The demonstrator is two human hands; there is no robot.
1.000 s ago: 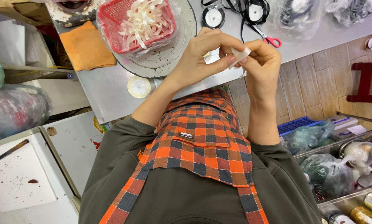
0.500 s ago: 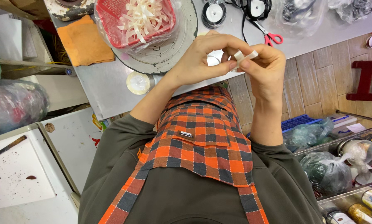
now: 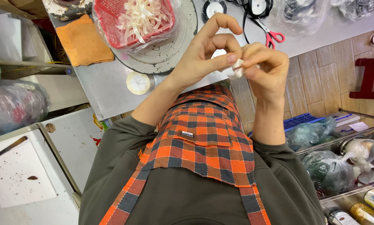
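Both hands meet above the grey table's [image 3: 112,89] near edge: left hand [image 3: 203,54] and right hand [image 3: 267,68] pinch a small white ribbon piece [image 3: 238,67] between fingertips. Far left, a red basket [image 3: 112,16] holds ribbon; scissors [image 3: 271,36] lie far right.

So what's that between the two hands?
A small white piece, pinched by the fingers of the left hand and the right hand; the head view shows it.

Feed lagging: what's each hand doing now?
Left hand: pinching the small white ribbon piece.
Right hand: grip closed on the same piece.
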